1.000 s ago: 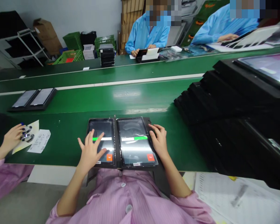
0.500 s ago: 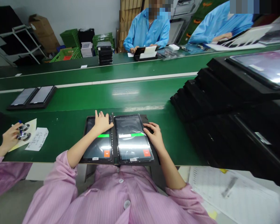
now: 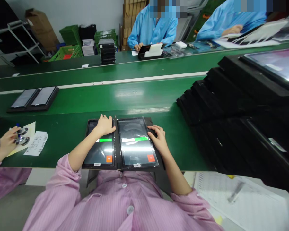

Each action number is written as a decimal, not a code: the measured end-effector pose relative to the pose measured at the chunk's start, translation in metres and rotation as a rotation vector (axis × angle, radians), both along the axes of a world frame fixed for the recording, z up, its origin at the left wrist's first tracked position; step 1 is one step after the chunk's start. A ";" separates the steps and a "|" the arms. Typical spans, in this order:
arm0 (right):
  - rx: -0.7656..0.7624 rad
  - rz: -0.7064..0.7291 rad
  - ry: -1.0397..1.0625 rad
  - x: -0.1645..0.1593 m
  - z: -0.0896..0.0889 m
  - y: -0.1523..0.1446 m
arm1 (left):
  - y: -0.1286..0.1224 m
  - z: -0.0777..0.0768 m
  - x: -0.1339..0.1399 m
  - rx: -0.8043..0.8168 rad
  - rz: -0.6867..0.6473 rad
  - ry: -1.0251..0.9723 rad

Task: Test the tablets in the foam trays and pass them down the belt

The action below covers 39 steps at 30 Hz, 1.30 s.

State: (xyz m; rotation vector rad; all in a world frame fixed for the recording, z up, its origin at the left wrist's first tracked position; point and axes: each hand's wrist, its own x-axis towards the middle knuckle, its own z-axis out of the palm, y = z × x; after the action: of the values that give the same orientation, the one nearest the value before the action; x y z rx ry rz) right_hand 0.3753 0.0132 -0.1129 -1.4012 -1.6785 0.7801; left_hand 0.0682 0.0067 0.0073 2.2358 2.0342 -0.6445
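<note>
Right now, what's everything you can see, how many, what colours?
Flat glossy tablets: two, black, front centre
Flat tray: one, black, beneath them
Rectangular tablets: two, grey, left
Smooth bench: one, green, middle
Stacked trays: several, black, right
Handwritten paper note: one, white, left
Cardboard boxes: several, brown, back
Plastic crates: several, green, back left
Jacketed co-workers: two, blue, opposite
Co-worker's hand: one, pink-sleeved, left edge
Left hand: one, pink-sleeved, at left tablet's top
Right hand: one, pink-sleeved, at right tablet's outer edge

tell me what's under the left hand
Under the left hand is the upper part of the left tablet; its green bar and orange square show nearer the person. Whatever part of the display it covers cannot be seen.
</note>
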 end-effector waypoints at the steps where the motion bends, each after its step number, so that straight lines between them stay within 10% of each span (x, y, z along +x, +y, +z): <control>1: 0.001 -0.002 0.000 0.000 0.000 0.000 | 0.000 0.001 0.000 -0.004 -0.002 -0.001; 23: -0.088 0.060 -0.031 0.003 0.004 0.010 | -0.004 -0.018 0.022 0.162 0.130 0.027; 39: 0.037 0.014 -0.017 -0.003 -0.001 0.002 | -0.007 -0.001 0.009 0.060 0.037 -0.017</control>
State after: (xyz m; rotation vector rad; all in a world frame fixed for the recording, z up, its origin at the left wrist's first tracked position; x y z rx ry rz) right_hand 0.3726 0.0157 -0.1136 -1.3753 -1.7090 0.7427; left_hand 0.0770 -0.0005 0.0059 2.2214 2.1096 -0.5668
